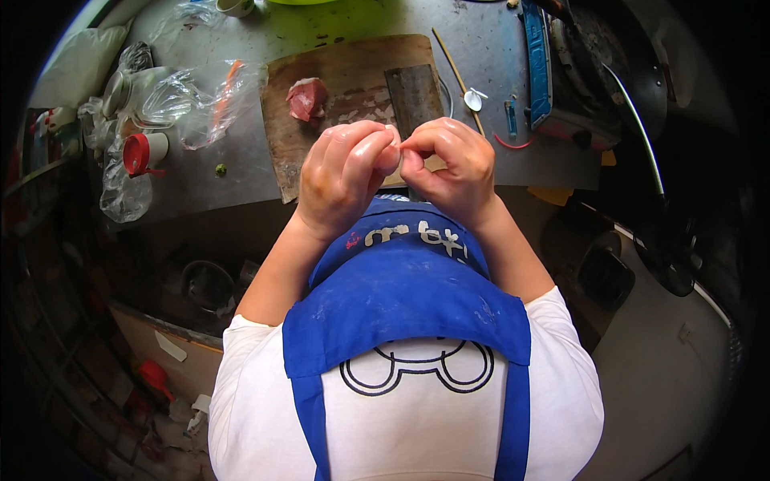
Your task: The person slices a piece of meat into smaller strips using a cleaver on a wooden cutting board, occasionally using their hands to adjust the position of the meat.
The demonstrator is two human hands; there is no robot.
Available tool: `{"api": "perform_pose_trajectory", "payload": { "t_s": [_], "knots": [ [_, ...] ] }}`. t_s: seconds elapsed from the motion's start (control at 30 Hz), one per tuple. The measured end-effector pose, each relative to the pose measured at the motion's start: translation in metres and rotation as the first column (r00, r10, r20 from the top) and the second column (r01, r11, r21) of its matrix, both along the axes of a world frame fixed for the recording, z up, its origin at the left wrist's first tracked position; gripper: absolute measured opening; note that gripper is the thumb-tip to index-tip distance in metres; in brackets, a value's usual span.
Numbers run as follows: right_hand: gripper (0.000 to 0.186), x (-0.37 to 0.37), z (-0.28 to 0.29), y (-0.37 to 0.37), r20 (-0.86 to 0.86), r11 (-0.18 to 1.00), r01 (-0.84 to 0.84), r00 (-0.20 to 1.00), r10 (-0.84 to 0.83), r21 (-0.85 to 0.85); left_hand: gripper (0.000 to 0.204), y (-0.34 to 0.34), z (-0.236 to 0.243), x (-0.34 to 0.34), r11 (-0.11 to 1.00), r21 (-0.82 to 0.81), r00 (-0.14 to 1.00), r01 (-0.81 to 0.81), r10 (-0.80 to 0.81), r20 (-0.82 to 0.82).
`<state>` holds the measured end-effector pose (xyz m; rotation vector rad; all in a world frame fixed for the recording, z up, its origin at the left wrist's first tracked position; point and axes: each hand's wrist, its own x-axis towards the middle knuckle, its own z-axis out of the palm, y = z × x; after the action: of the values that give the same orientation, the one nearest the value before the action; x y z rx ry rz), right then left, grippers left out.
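Fingers of the left hand and right hand are pressed together — anything pinched cannot be discerned — and a pink raw-meat chunk is carried by the brown wooden board.

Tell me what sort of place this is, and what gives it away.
Probably a kitchen or other cooking area: a piece of raw meat and a broad dark blade lie on a wooden board, and what looks like a blue-edged stove stands to the right.
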<state>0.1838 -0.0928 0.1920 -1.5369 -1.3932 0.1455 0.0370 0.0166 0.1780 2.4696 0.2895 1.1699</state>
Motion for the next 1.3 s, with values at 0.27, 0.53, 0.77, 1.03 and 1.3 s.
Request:
{"api": "perform_pose_trajectory", "payload": {
  "t_s": [0.27,0.53,0.77,1.03,1.3],
  "knots": [
    [0.003,-0.005,-0.002,-0.008,-0.861,0.938,-0.304,0.509,0.013,-0.166,0.064,0.004,-0.013,-0.006,1.0,0.022,1.0,0.006,-0.006,-0.005],
    [0.01,0.001,-0.001,-0.011,-0.618,0.963,-0.125,0.784,-0.053,-0.24,0.067,0.007,-0.013,-0.006,0.998,0.039,0.999,-0.04,0.039,0.01],
    [0.01,-0.009,0.003,-0.007,-0.435,0.969,-0.032,0.897,-0.081,-0.247,0.067,0.008,-0.014,-0.005,0.996,0.087,1.0,-0.023,0.024,-0.008],
    [0.01,-0.008,0.003,-0.004,-0.36,0.946,-0.043,0.93,-0.08,-0.321,0.068,0.007,-0.016,-0.004,0.992,0.121,1.0,-0.021,0.023,-0.018],
    [0.007,0.002,0.006,-0.008,-0.961,0.938,-0.343,0.273,0.048,-0.051,0.078,0.008,-0.011,-0.006,0.999,0.04,0.999,-0.036,0.038,-0.028]
  ]
}}
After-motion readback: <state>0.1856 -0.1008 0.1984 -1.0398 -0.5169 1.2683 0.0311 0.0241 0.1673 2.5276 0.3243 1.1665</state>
